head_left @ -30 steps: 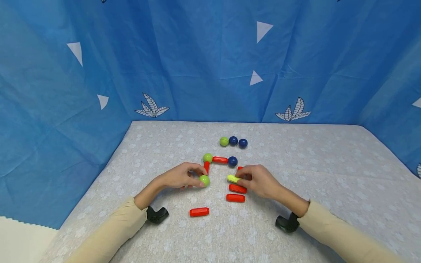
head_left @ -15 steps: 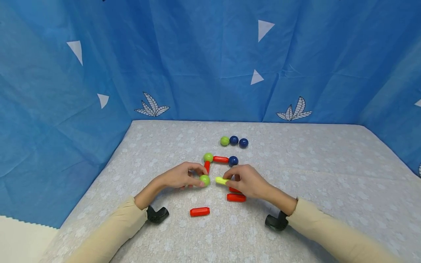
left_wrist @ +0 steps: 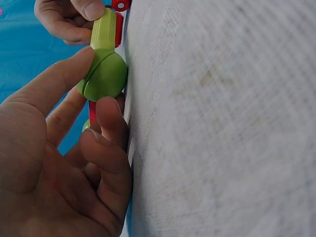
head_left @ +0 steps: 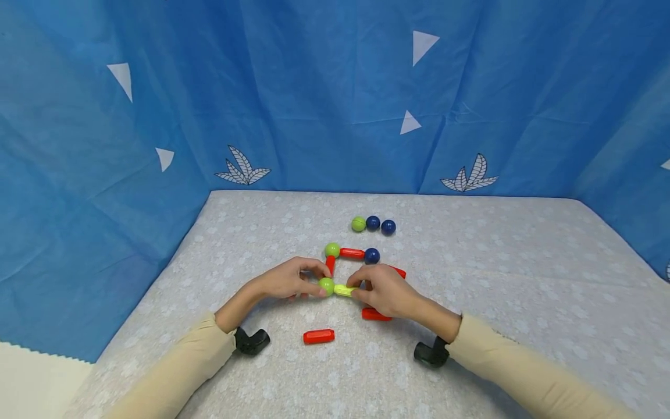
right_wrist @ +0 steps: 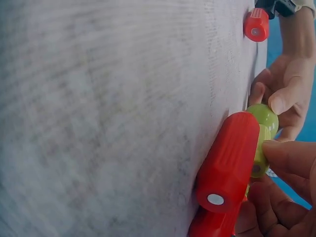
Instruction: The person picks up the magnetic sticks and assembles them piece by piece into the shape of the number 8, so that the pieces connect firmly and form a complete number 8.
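Observation:
My left hand [head_left: 294,280] holds a green ball [head_left: 327,286] between thumb and fingers on the table. With my right hand [head_left: 386,291] I pinch a ribbed yellow rod [head_left: 343,290], whose left end meets the ball. In the left wrist view the yellow rod [left_wrist: 103,30] sits against the seamed green ball [left_wrist: 106,76]. A red rod [head_left: 330,265] runs from the held ball back to another green ball [head_left: 332,250]. From there a second red rod [head_left: 352,253] reaches a blue ball [head_left: 371,255]. The right wrist view shows a red rod [right_wrist: 229,158] with a silvery end disc, close beside the yellow one.
One green ball [head_left: 358,224] and two blue balls [head_left: 373,223] stand in a row farther back. A loose red rod [head_left: 319,336] lies nearer the front. More red rods [head_left: 376,314] lie under and around my right hand. A blue curtain [head_left: 335,105] hangs behind the table.
My right hand has moved left with the yellow rod, from among the red rods until its end touches the green ball. My left hand has kept its place on that ball.

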Motion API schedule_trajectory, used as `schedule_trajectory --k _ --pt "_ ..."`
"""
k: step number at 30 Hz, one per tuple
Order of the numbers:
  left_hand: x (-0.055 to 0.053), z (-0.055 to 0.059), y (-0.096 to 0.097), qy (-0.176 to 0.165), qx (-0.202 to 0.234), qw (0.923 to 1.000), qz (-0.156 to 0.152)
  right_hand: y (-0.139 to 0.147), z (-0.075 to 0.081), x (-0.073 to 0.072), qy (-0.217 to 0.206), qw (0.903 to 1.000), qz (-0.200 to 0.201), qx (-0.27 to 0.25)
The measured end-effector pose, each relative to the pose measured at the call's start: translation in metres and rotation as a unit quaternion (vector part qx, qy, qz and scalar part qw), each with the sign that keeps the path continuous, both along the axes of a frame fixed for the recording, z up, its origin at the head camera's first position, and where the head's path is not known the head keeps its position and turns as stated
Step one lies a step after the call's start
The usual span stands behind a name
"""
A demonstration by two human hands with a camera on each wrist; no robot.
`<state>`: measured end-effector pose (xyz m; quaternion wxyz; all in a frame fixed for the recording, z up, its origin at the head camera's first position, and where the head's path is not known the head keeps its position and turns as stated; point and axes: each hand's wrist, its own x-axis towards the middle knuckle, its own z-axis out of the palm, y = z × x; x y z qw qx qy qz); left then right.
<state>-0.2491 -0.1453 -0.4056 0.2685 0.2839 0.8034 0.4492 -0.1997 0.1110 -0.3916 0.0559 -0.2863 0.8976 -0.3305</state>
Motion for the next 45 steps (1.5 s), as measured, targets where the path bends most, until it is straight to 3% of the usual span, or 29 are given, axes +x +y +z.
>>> schedule_trajectory --k 34,45 --pt "0.001 -0.001 0.0 0.005 0.005 1.0 -0.001 0.005 -0.004 -0.001 0.02 0.9998 0.005 -0.002" --pt "0.001 -0.002 0.001 0.002 0.003 1.0 0.006 0.017 0.005 -0.006 0.042 0.9989 -0.012 -0.017"
